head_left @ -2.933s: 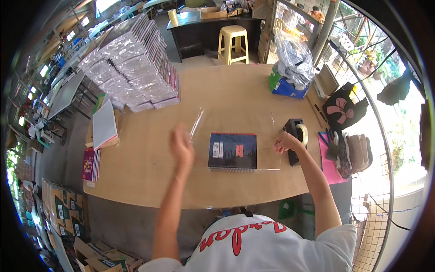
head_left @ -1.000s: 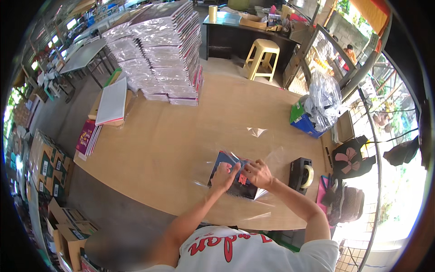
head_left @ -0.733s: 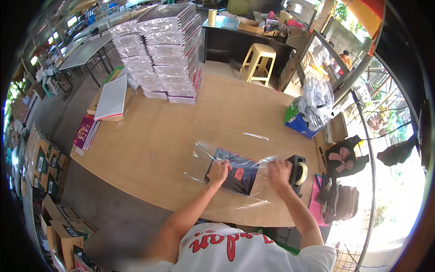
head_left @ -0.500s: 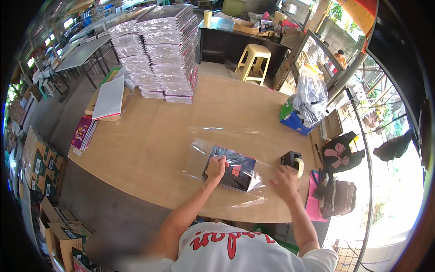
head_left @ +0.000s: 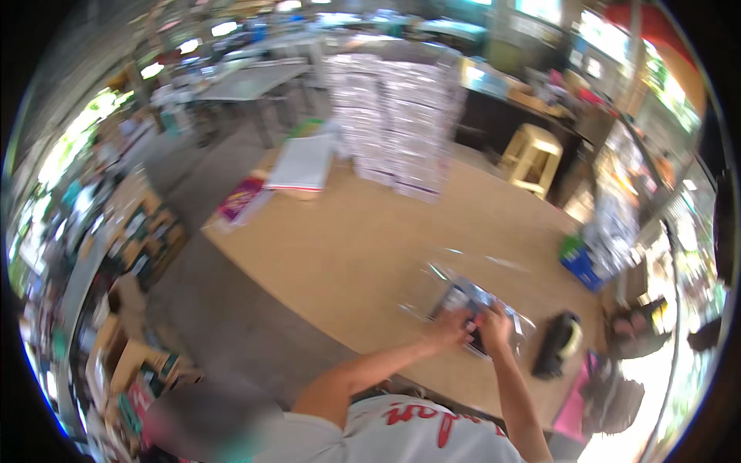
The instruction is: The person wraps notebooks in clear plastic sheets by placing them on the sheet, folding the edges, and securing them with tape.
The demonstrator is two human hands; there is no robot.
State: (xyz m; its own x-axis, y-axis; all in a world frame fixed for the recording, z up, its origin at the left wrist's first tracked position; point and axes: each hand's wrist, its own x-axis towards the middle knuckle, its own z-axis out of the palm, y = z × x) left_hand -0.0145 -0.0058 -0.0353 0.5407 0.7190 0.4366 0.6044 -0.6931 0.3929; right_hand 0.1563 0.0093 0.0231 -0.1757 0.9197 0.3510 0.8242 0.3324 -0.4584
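A dark spiral-bound notebook point(head_left: 480, 292) lies on a sheet of clear plastic film point(head_left: 421, 289), which is folded partly over it. My left hand point(head_left: 452, 327) is on the notebook's near left part, its fingers curled on the film. Close beside it, my right hand point(head_left: 496, 326) is over the notebook's right part with bent fingers pressed together; what they hold is too blurred to make out. A black tape dispenser point(head_left: 552, 347) with a pale roll of tape stands to the right of my right hand, apart from it.
Tall stacks of film-wrapped books point(head_left: 421, 123) stand at the table's point(head_left: 332, 255) far side. White sheets point(head_left: 301, 163) and purple booklets point(head_left: 243, 199) lie at its left edge. A blue-green box of crumpled plastic point(head_left: 583, 266) stands right. Cardboard boxes point(head_left: 143, 351) sit lower left.
My right hand has left the tape dispenser and come in beside my left hand over the notebook. The view has swung left and blurred, so everything sits further right in it.
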